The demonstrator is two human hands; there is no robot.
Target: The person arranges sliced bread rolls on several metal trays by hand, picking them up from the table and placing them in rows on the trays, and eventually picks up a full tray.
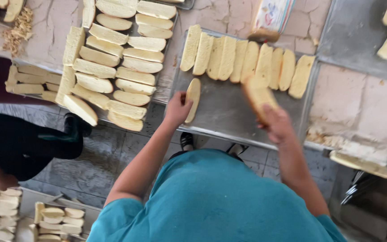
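Note:
A grey metal baking tray (229,114) lies in front of me with a row of several pale bread slices (240,60) along its far side. My left hand (177,110) rests on one slice (193,96) lying at the tray's left end and grips its lower edge. My right hand (276,123) holds another bread slice (257,95) lifted a little above the tray, blurred by motion, just below the row.
A second tray (157,87) packed with bread slices lies to the left. A bread bag (272,18) stands behind the middle tray. More trays with slices sit at far right (359,40) and bottom left (27,201). A person in dark clothes (19,143) is at the left.

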